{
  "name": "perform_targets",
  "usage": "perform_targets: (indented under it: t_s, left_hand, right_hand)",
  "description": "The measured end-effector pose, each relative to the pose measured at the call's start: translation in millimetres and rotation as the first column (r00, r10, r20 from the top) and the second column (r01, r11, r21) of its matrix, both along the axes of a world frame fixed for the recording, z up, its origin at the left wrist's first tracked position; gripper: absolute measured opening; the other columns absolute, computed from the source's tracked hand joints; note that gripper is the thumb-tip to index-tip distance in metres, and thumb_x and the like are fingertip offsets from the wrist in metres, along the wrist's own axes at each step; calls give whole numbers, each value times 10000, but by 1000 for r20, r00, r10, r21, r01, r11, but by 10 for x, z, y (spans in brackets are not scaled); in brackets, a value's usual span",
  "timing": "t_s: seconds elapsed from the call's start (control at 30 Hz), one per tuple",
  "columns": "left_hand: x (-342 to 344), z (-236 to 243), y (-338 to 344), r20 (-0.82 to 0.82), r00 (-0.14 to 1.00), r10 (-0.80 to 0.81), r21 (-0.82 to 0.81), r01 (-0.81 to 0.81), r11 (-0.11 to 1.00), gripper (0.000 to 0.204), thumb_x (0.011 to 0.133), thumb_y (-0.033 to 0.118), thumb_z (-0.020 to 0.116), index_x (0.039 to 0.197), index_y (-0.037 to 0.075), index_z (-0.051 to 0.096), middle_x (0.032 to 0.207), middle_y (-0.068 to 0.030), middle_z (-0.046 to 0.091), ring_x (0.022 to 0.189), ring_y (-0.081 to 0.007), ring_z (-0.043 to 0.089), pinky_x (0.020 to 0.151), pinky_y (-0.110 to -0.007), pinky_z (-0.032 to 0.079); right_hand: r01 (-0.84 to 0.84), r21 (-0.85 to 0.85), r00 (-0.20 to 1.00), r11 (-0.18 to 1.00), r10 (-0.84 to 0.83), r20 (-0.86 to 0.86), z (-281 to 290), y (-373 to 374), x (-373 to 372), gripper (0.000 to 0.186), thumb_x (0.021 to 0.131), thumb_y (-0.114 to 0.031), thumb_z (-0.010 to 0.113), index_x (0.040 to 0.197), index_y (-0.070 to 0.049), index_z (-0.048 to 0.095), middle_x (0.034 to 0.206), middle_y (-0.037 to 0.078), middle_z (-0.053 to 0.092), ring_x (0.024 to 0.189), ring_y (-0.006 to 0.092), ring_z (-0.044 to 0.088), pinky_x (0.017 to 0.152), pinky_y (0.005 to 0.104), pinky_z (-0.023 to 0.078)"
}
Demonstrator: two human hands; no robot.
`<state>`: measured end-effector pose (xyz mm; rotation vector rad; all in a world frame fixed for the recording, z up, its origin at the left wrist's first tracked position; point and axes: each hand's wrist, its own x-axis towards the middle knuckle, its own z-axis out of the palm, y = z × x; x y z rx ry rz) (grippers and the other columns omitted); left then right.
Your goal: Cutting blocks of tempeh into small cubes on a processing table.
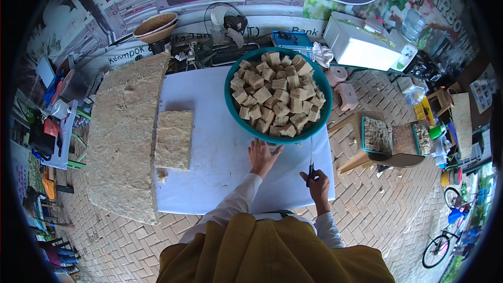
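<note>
Left hand (262, 155) lying on white counter (209, 178), fingers spread, tips reaching teal basin (230, 106) rim. Right hand (318, 184) fingers clamping knife (311, 158) near counter's right edge; blade thin, hard to see.

Herringbone brick floor (377, 204), banner wall (157, 0), daylight, parked bicycle (440, 249).

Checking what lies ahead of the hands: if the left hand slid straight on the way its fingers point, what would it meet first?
The left hand points up the white table at the teal round basin heaped with tan cubes. It would probably meet the basin's near rim first; it looks almost touching already.
</note>
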<state>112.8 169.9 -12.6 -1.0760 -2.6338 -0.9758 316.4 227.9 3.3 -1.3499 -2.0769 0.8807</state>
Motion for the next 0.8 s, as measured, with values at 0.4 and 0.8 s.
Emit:
perform_targets:
  t_s: [0.4,0.8]
  left_hand:
    - [-223,220,-673,106,994,-22,70,14,997,365,659,191,684,954,61,511,908,-111,548,846,-314,528,737,-414,425]
    - [-532,1034,-86,-188,972,-141,371,203,906,313,709,45,650,998,82,535,1011,-90,537,913,-291,510,744,-398,402]
  right_hand:
    - [9,16,1000,1000,-9,26,11,33,53,424,643,-318,801,597,-5,519,507,88,538,461,201,495,508,323,410]
    - [-12,-70,1000,998,13,17,28,34,-66,431,644,-340,793,618,-4,525,553,122,556,510,263,521,536,359,418]
